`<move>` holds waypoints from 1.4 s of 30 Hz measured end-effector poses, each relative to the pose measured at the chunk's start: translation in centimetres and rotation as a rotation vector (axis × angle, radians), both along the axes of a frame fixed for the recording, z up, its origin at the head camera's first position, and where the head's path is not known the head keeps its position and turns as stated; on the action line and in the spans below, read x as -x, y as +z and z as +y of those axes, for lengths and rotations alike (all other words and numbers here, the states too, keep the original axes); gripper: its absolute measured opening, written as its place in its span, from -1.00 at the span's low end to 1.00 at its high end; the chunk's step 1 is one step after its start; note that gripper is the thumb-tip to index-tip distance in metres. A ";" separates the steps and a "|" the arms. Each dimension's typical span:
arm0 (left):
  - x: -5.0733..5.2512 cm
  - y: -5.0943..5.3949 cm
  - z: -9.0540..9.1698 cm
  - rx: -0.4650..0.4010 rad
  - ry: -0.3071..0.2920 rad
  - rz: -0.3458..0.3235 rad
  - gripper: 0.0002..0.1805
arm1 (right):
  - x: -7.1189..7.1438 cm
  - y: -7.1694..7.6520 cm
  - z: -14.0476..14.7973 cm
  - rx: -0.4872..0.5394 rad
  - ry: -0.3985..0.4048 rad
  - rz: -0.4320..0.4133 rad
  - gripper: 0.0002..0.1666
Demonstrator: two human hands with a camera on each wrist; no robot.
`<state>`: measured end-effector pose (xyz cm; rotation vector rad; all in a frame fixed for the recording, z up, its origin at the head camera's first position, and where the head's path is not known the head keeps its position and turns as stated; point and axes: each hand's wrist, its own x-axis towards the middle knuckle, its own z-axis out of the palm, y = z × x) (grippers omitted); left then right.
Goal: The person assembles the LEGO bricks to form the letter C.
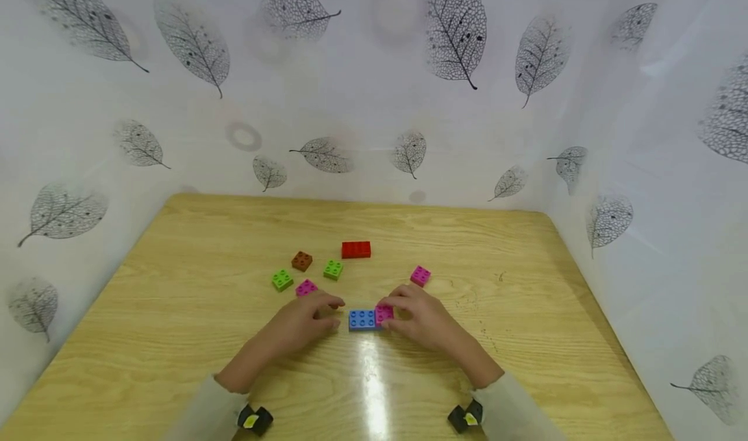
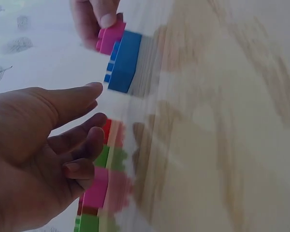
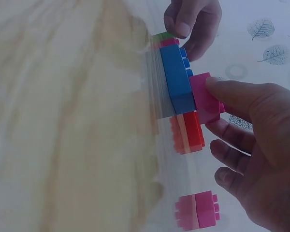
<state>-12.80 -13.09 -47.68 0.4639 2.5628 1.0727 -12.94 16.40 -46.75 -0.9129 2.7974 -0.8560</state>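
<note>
A blue building brick (image 1: 361, 321) with studs on top lies on the table in front of me. On its right end sits a small pink brick (image 3: 204, 98), and my right hand (image 1: 419, 317) pinches this pink brick between thumb and fingers. In the left wrist view the blue brick (image 2: 125, 62) shows its long side, with the pink brick (image 2: 111, 38) on top at the far end. Just left of the blue brick, my left hand (image 1: 305, 321) is held with fingers loosely bent, apart from it and holding nothing. Another pink brick (image 1: 306, 288) lies behind the left hand, partly covered by it.
Farther back on the wooden table (image 1: 497, 246) lie a red brick (image 1: 356, 250), a brown brick (image 1: 302, 260) and two green bricks (image 1: 333, 269). One more pink brick (image 1: 420, 275) lies beyond the right hand. A leaf-patterned white curtain (image 1: 362, 103) surrounds the table's back and sides.
</note>
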 end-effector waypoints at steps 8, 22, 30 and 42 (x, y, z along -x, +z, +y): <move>0.3 1.2 -3.3 -0.036 0.111 0.095 -0.69 | -0.1 0.2 0.1 0.006 0.007 -0.005 -0.65; 2.3 1.0 -8.8 0.002 0.244 0.131 -0.49 | -0.1 -0.1 0.1 0.021 -0.004 -0.040 -0.66; 3.4 0.4 -9.0 0.052 0.224 0.111 -0.45 | -0.1 0.0 0.1 0.018 -0.007 -0.057 -0.65; 3.7 0.0 -9.0 0.100 0.201 0.122 -0.45 | 0.0 0.1 0.0 0.016 0.001 -0.040 -0.66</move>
